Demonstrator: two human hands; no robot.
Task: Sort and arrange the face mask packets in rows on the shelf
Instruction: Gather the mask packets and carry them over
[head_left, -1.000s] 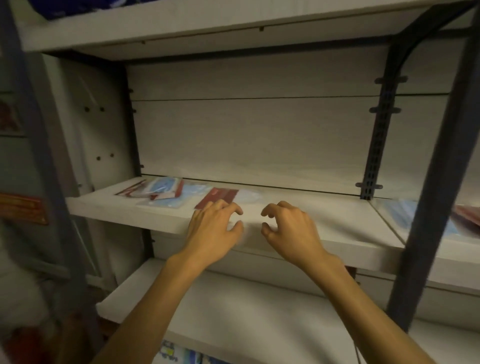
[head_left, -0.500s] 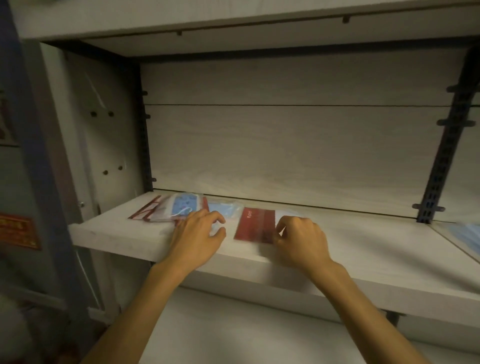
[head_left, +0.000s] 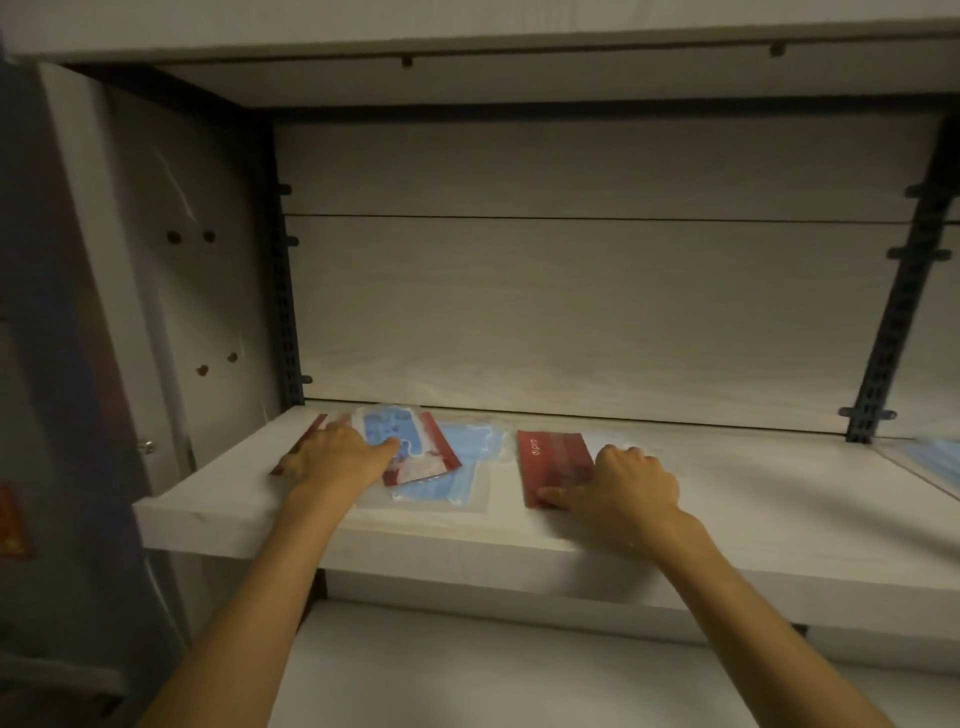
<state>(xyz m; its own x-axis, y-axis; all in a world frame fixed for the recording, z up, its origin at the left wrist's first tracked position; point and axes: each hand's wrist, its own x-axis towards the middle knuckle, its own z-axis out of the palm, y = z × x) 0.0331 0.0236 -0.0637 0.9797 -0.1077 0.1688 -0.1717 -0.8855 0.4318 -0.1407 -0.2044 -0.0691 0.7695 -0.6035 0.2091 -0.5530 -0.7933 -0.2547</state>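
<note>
left hand (head_left: 337, 460): flat, fingers extended on overlapping packets (head_left: 415, 452) at shelf (head_left: 727, 519) left end | red packet (head_left: 555, 465): just left of right grip, long axis front-to-back | right hand (head_left: 631, 491): nearer, fingers curled, thumb pinching its near corner

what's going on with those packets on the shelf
A person is arranging face mask packets on a pale shelf. The left hand rests on an overlapping pile of blue mask packets at the shelf's left end. The right hand pinches the red packet lying apart to the right, its fingers curled over the packet's edge. The packets are not yet in neat rows.
</note>
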